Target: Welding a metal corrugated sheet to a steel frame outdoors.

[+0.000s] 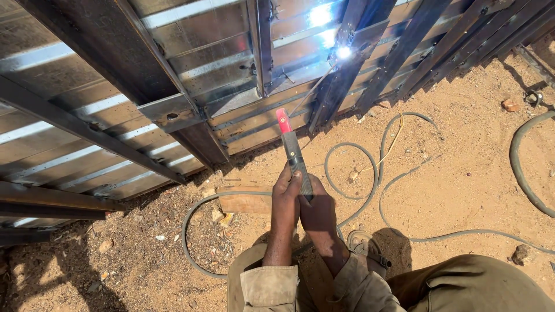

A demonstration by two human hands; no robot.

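Both hands, left hand [287,199] and right hand [317,211], clamped round electrode holder [295,156]; best keep rod [315,86] steady on steel frame [341,75]; arc [343,52] short.

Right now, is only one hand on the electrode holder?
No, the left hand and right hand both grip the grey, red-tipped electrode holder.

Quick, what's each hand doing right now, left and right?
Left hand: closed around the welding electrode holder, thumb up along its handle.
Right hand: closed on the same handle, just below the left.
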